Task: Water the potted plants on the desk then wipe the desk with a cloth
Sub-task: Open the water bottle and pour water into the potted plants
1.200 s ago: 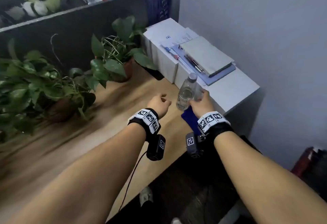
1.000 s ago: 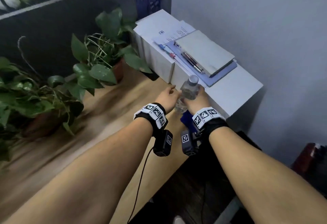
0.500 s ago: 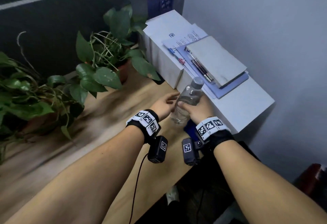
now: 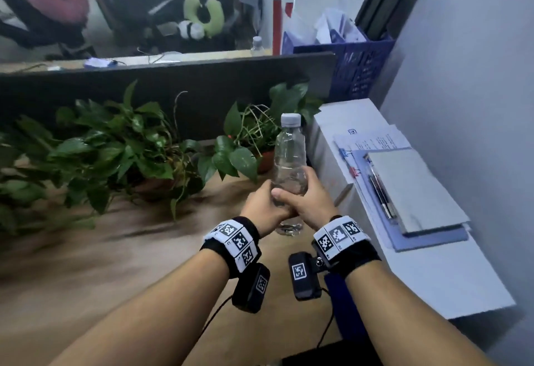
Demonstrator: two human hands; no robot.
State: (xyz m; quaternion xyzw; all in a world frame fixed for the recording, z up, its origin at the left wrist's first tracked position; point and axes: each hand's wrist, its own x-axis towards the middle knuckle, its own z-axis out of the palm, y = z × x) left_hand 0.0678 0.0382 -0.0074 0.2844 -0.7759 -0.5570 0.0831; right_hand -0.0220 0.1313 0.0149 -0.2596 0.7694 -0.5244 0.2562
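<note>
A clear plastic water bottle (image 4: 289, 149) with a grey cap stands upright in the air above the wooden desk (image 4: 121, 256). My right hand (image 4: 310, 198) wraps its lower body. From the left, my left hand (image 4: 264, 206) also clasps the bottle's base. The cap is on. A large leafy potted plant (image 4: 115, 151) sits at the desk's left back. A smaller potted plant (image 4: 254, 140) stands just behind the bottle. A blue cloth (image 4: 344, 305) lies on the desk's right edge, partly hidden under my right wrist.
White boxes (image 4: 433, 276) at the right carry papers, a notebook (image 4: 413, 189) and pens. A dark partition (image 4: 173, 82) runs behind the plants, with a blue crate (image 4: 355, 65) at its right end. The wall is close on the right.
My right hand has lifted the bottle off the desk and brought it upright toward the middle. My left hand has closed on its lower part. The view has tilted up.
</note>
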